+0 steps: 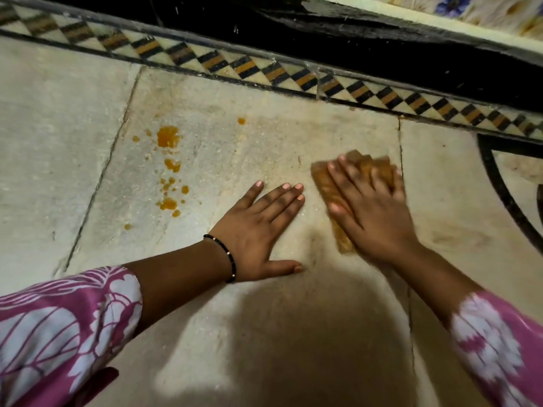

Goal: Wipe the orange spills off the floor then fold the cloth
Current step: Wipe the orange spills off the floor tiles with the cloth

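Orange spills (168,137) dot the pale stone floor (264,318) left of centre, in a line of blotches and drops running down to about mid-frame, with one lone drop (241,121) further right. My left hand (258,230) lies flat on the floor with fingers spread, holding nothing, just right of the spills. My right hand (370,210) presses flat on a brownish-orange cloth (326,183), which shows around my fingers. That hand and the cloth are motion-blurred.
A patterned border strip (293,73) of black, orange and white tiles runs diagonally across the top, with a black skirting (382,33) behind it. A black curved inlay (499,186) marks the floor at the right. My head's shadow falls on the near floor.
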Available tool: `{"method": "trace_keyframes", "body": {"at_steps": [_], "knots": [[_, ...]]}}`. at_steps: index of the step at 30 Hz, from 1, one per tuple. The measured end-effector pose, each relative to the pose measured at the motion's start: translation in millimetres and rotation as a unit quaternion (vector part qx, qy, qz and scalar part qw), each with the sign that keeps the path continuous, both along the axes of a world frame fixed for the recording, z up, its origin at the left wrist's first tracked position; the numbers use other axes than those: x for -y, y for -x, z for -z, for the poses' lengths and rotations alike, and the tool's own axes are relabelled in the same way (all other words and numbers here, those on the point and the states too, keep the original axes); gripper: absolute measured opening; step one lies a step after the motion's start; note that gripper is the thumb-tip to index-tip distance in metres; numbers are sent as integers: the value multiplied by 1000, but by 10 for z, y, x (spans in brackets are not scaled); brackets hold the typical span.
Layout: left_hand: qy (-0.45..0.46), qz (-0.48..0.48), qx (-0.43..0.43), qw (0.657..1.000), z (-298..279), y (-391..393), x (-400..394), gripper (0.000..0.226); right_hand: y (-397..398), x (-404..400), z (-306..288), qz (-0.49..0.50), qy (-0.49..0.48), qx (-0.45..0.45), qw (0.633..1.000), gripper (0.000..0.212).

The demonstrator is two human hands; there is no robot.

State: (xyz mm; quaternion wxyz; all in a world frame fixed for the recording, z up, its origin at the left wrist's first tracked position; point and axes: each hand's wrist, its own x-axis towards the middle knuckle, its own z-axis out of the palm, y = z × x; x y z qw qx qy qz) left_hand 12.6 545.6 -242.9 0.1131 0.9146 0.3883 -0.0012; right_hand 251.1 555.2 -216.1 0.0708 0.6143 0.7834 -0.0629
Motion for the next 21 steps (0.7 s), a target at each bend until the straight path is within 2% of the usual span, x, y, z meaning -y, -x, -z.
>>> {"method": "trace_keyframes", "body": {"at_steps": [2, 5, 9, 11, 14, 17, 21], "knots": [[1, -2, 4, 1000, 11, 3, 4, 100, -336, 219, -9, 20, 15, 1, 1000, 65], [1, -2, 4, 1000, 9, -1, 3, 100, -629, -13, -24, 83, 20, -19, 996, 68], [-2, 0, -2, 1000, 0, -7, 7, 101, -391, -601, -11, 229, 11, -53, 972, 62], [0, 2, -7, 1000, -4, -9, 7, 101, -109, -711, -16, 265, 26, -60, 962, 59], [-1, 0, -13, 1000, 2, -9, 15, 102, 294, -440, 4, 191, 42, -49, 979, 59], [-5, 1, -12, 1000, 11, -10, 14, 101, 365, 228, 10, 112, 32, -25, 993, 60], [-9, -1, -2, 1000, 25, 1, 18, 101, -161, 1047, -24, 154, 42, -11, 987, 65]]}}
